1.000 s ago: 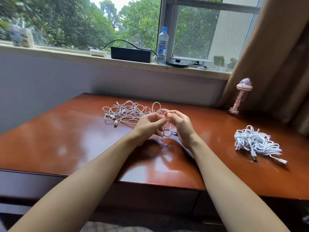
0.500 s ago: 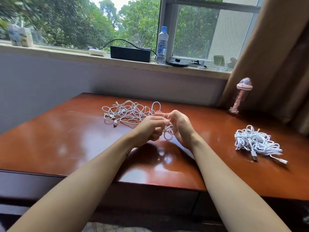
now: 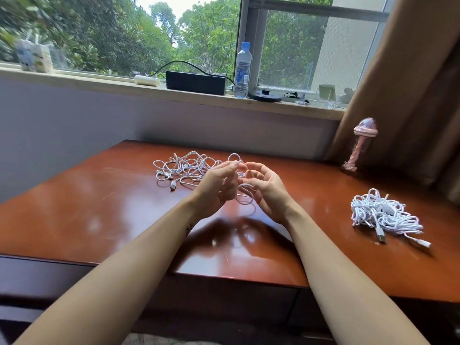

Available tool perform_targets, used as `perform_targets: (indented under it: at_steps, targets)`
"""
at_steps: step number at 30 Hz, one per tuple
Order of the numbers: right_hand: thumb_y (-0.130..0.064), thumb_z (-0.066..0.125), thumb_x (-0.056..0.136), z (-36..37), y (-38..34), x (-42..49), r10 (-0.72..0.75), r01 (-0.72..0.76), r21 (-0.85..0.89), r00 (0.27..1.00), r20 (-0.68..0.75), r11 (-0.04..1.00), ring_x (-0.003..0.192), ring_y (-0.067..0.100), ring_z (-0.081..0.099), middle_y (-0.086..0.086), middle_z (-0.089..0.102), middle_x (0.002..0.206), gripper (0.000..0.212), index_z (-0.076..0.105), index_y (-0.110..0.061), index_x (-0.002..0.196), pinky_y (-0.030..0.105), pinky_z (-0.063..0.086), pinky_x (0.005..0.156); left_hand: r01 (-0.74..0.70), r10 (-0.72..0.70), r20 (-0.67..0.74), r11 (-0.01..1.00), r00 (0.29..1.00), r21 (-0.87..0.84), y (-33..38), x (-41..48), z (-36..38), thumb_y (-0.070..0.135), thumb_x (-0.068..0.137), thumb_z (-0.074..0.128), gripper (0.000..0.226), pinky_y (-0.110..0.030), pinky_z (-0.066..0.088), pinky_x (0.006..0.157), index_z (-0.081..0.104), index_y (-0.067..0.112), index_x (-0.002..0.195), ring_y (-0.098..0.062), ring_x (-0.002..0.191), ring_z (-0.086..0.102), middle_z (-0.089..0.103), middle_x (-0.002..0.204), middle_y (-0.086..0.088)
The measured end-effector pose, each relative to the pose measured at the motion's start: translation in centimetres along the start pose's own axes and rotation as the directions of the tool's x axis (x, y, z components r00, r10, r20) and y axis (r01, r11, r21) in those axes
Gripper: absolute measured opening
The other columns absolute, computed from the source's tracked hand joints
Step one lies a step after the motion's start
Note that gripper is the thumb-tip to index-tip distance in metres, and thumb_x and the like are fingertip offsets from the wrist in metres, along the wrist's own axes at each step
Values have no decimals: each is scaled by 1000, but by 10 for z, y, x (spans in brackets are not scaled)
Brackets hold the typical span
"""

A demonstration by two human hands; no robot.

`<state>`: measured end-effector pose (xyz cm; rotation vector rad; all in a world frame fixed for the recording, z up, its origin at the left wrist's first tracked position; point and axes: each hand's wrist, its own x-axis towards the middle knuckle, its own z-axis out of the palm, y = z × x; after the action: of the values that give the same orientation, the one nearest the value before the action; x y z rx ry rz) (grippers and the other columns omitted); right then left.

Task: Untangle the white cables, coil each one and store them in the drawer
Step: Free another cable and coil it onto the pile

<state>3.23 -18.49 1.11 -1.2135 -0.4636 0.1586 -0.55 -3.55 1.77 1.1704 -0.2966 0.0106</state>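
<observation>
Over the desk, the left hand pinches a loop drawn from the tangle. The right hand curls beside it, grip unclear. A hard tug could tighten knots.

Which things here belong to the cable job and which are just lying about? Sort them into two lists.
Job: tangled white cables, pinched by the left hand, with the right hand close beside; second white cable bundle; desk.

Lying about: water bottle, black box, white cylinder, pink cup.
</observation>
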Motion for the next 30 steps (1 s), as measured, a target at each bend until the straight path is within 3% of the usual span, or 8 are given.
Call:
perform_targets:
  at_steps: [5,9,12,17,21,25,27,30]
  targets:
    - [7,59,95,3,-2,-3,10,-11,-104,1000,-4,994,63,17,68,5,72,91,40,55,-9,131,28,60,65,-21,20,-9,984,1000,-178,7,4,-3,20,108,35,26,-25,10,46,58,10,114,-6,36,19,36,54,4]
    - [-13,61,100,2,5,-3,70,-55,-215,996,64,975,50,14,60,1,71,78,34,56,-8,133,38,60,66,1,-10,-26,945,1000,-327,12,4,1,29,110,37,30,-14,38,44,56,9,120,-3,36,26,54,66,5]
    - [-24,60,102,3,8,-3,63,-36,-266,994,94,963,51,14,52,6,66,76,29,62,-5,123,37,53,67,5,-21,-41,933,999,-361,12,6,-2,31,109,38,36,-14,25,48,53,7,131,-5,39,29,64,77,5]
    - [-22,57,103,3,11,-7,142,-66,-345,970,199,936,66,19,57,7,63,73,16,64,-9,109,35,48,75,6,-41,-73,905,997,-425,15,8,-8,33,105,45,48,-24,23,62,47,2,142,-9,44,32,68,78,3]
    - [-18,65,98,3,9,-10,148,-21,-432,953,263,902,72,20,61,7,67,78,15,68,-8,109,29,46,71,-46,1,-120,926,993,-375,14,11,-9,20,108,38,44,-22,26,56,40,5,149,-8,43,31,62,75,4]
    - [-13,68,95,4,12,-9,165,-25,-451,948,273,892,75,25,64,12,72,84,25,67,-1,117,41,47,80,-138,65,-199,914,978,-380,19,13,-13,9,109,29,43,-21,40,56,39,15,151,-8,44,35,68,77,0]
    - [-12,69,95,4,14,-8,178,-50,-427,948,264,903,73,25,64,14,71,85,25,67,-2,118,42,48,76,-192,109,-232,908,967,-372,19,16,-17,10,110,30,43,-22,45,59,36,18,153,-9,50,41,72,83,-3]
    - [-11,67,96,4,13,-7,175,-59,-442,958,227,895,62,17,61,11,71,84,26,65,-2,120,23,46,57,-261,164,-304,912,939,-316,17,21,-22,7,110,33,46,-22,46,65,34,21,154,-11,59,48,76,96,-8]
